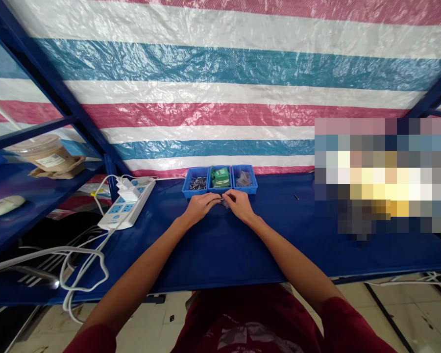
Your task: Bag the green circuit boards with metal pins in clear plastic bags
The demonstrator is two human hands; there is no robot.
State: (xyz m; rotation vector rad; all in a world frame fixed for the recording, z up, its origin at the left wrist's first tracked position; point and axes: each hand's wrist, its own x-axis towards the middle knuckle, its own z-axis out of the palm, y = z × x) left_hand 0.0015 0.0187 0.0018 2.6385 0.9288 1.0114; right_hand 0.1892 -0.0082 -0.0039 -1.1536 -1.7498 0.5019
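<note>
- Plastic bag [226, 203], clear, between the hands, pinched in nearly closed fingers of right hand [240, 205]
- Close against it, left hand [203, 204], fingers bent together; hold too small to tell
- Just beyond, in three blue boxes [190, 193]: metal pieces [198, 183], green packs [220, 177], clear bags [244, 179]
- Well left, power strip [114, 216]

A plastic bag [225, 202] is between the left grip [200, 204] and the right grip [241, 204], above the table [228, 250]. Just beyond, in a row, stand the left bin [185, 192] with small parts [197, 183], the middle bin [210, 185] with packets [220, 177], and the right bin [255, 185] with wrappers [244, 178]. A power strip [122, 213] lies well left of the left grip.
</note>
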